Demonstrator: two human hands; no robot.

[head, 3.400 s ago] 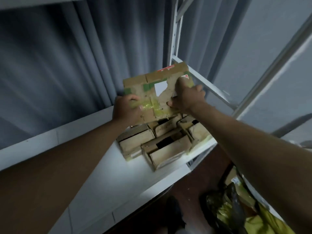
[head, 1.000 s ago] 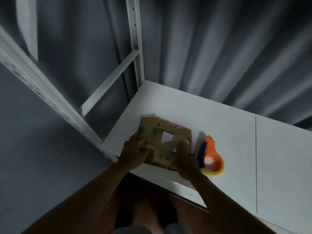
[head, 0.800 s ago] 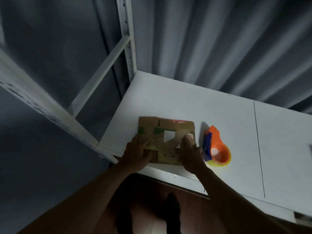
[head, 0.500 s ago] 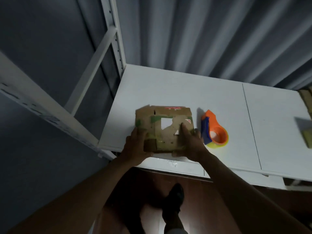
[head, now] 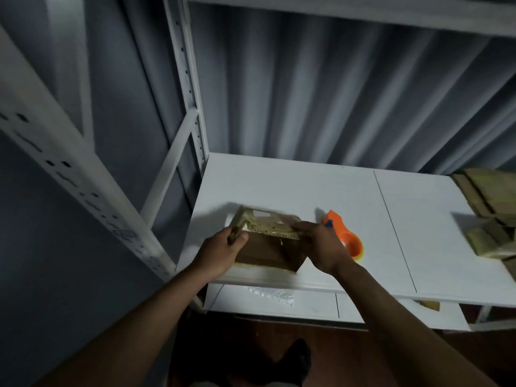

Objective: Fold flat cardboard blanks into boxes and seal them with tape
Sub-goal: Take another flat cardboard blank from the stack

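A brown cardboard blank point(head: 265, 247) with old tape along its edges stands partly spread into a box shape on the white shelf point(head: 279, 185), near the front left corner. My left hand point(head: 223, 248) grips its left corner, thumb on the near face. My right hand point(head: 321, 244) grips its right end, fingers curled over the top edge. An orange tape dispenser point(head: 344, 236) with a yellow roll lies just right of the box, partly hidden behind my right hand.
Stacked cardboard blanks point(head: 491, 216) sit at the shelf's right end. White metal uprights point(head: 192, 113) and a diagonal brace stand at the left, with grey curtain behind. A lower shelf point(head: 279, 300) shows under the front edge.
The blank lay flat on the shelf under both hands; now it is raised and pulled open into a box shape. The view has lifted, showing the stack at the right.
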